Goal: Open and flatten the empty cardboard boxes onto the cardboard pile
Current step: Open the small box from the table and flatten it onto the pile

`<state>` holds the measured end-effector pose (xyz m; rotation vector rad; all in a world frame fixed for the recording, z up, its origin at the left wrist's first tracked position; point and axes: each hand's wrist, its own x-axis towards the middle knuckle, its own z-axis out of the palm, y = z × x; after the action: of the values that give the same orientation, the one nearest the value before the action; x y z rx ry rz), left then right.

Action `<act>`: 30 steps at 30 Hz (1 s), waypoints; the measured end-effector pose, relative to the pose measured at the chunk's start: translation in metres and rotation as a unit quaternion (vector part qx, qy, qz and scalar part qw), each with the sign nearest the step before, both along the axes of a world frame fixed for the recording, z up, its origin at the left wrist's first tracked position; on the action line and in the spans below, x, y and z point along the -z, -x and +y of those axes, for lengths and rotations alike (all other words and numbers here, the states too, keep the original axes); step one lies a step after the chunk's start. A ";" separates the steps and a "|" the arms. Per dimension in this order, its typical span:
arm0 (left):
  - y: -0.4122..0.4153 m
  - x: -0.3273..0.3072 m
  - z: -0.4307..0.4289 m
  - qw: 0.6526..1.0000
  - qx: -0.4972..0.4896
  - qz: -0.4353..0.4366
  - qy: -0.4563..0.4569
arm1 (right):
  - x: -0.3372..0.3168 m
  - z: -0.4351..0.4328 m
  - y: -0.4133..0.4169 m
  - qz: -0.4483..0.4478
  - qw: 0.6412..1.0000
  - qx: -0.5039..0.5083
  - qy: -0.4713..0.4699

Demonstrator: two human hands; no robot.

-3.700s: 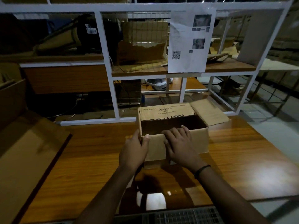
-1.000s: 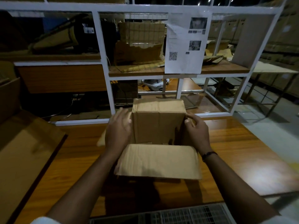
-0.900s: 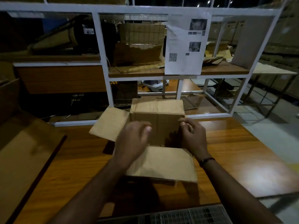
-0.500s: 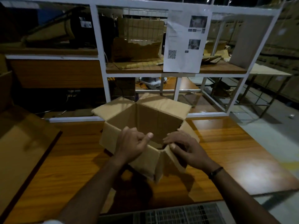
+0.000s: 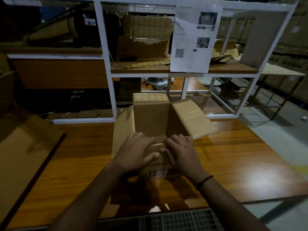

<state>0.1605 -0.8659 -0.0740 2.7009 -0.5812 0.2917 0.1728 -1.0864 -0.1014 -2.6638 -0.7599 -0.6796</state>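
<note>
Head view: the open cardboard box (image 5: 150, 121) stands on the counter (image 5: 236, 164), flaps splayed. Both forearms reach forward side by side. The left hand (image 5: 135, 153) and right hand (image 5: 182, 155) lie palm-down, fingers spread flat, pressing the near flap. The cardboard pile (image 5: 25, 147) lies at left.

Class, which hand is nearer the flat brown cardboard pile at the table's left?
Left. The left hand sits to the right of the flat brown cardboard pile, apart from it; the right hand is farther right, beside the left one.
</note>
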 end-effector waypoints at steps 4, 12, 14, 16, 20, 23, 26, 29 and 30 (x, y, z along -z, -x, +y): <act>-0.004 -0.004 0.016 0.995 0.003 0.092 0.029 | -0.034 -0.011 0.004 0.053 0.993 -0.016 0.104; -0.022 -0.044 0.061 0.986 -0.010 0.123 -0.111 | -0.089 -0.051 -0.007 0.238 0.945 -0.143 0.173; -0.021 -0.045 0.052 0.986 -0.006 0.107 -0.125 | -0.080 -0.044 -0.014 0.189 0.949 -0.137 0.212; -0.013 -0.040 0.040 0.989 -0.008 0.121 -0.080 | -0.071 -0.038 -0.017 0.173 0.961 -0.135 0.171; 0.015 -0.024 0.006 0.994 0.009 0.108 -0.021 | -0.045 -0.018 -0.008 0.104 0.982 -0.123 0.094; 0.023 -0.009 -0.002 0.997 -0.033 0.041 -0.048 | -0.027 0.004 0.002 0.049 0.988 -0.118 0.089; 0.020 0.000 0.022 0.999 -0.011 0.036 -0.019 | -0.024 0.010 0.004 0.068 0.990 -0.090 0.084; 0.014 -0.004 0.056 0.996 -0.018 0.063 -0.054 | -0.023 -0.009 0.000 0.088 0.992 -0.036 0.083; 0.013 -0.006 0.067 0.995 -0.028 0.062 -0.066 | -0.023 -0.020 -0.001 0.095 0.992 -0.013 0.082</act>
<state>0.1479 -0.7989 -0.0682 2.8406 -0.5046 0.1007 0.1742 -1.1060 -0.0786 -2.8084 -0.8286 -0.3624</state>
